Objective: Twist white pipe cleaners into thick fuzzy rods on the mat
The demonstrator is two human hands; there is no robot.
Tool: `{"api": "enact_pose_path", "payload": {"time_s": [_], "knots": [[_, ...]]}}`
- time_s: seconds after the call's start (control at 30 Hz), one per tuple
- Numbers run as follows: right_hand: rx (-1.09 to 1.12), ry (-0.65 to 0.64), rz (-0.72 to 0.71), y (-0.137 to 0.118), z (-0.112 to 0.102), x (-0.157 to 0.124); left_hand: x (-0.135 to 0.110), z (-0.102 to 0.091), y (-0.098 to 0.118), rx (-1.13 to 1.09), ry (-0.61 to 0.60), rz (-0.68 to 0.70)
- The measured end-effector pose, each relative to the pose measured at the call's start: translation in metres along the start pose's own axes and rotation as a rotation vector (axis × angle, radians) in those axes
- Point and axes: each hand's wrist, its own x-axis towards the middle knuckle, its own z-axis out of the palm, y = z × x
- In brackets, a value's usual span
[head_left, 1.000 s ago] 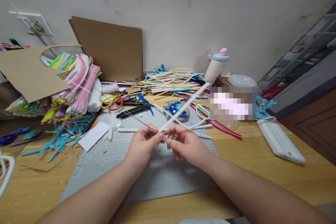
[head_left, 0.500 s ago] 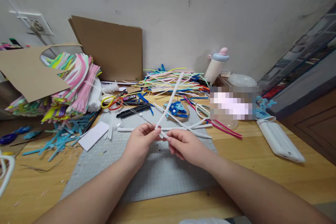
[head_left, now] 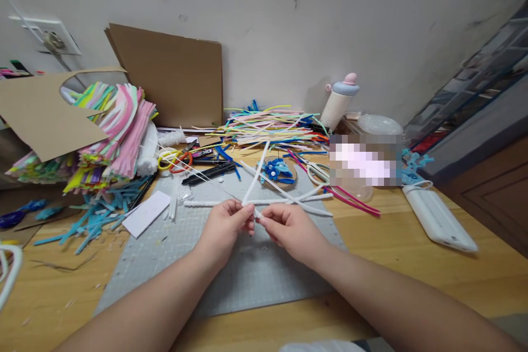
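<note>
The wooden table (head_left: 404, 280) runs along my near side, and the gray mat (head_left: 268, 280) lies on it beneath my hands. My left hand (head_left: 225, 225) pinches a white fuzzy strip (head_left: 254, 177) between thumb and forefinger, and my right hand (head_left: 293, 229) grips its short lower end, thumb against fingers, just beside. The strip is above the mat, bent at my fingertips, its long part rising away from me. A second ago that long part leaned far to the right; now it stands much steeper and its tip reaches less high. My two hands have hardly moved. Two thin wires (head_left: 225, 191) run from my left fingers toward the upper left, and they now stretch across the scissors (head_left: 177, 159); half a second ago less of them showed. Beyond my hands, other white strips (head_left: 197, 203) lie on the mat, then a blue flower (head_left: 277, 169). Farther back are a heap of colored strips (head_left: 268, 129) and a tilted bottle (head_left: 340, 100), unchanged.
</note>
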Motion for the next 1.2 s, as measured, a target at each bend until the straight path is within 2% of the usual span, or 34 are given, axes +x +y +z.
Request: {"api": "enact_pose_path", "payload": {"time_s": [0.1, 0.17, 0.33, 0.43, 0.63, 0.77, 0.97, 1.07, 1.2], "knots": [[-0.238, 0.070, -0.170, 0.003, 0.000, 0.000, -0.003, 0.002, 0.000, -0.066, 0.037, -0.060], [-0.326, 0.081, -0.204, 0.002, -0.002, 0.001, -0.003, 0.002, 0.001, -0.061, 0.050, -0.057], [-0.304, 0.031, -0.154, 0.001, -0.007, 0.004, 0.000, 0.001, 0.005, 0.027, 0.053, 0.029], [-0.318, 0.053, -0.185, 0.004, -0.006, 0.004, 0.001, 0.001, 0.002, 0.085, 0.080, 0.057], [-0.245, 0.039, -0.235, 0.000, -0.004, 0.002, -0.002, 0.003, 0.000, 0.130, -0.016, 0.118], [-0.073, -0.007, -0.159, -0.004, -0.006, 0.003, -0.003, 0.002, 0.004, 0.097, -0.102, 0.118], [0.338, -0.159, 0.088, -0.006, -0.009, 0.004, -0.003, 0.001, 0.007, 0.138, -0.130, 0.180], [0.502, -0.281, 0.193, -0.006, -0.013, 0.004, -0.003, 0.000, 0.006, 0.143, -0.150, 0.216], [0.700, -0.526, 0.374, -0.002, -0.024, 0.007, -0.003, -0.002, 0.006, 0.089, -0.175, 0.240]]}}
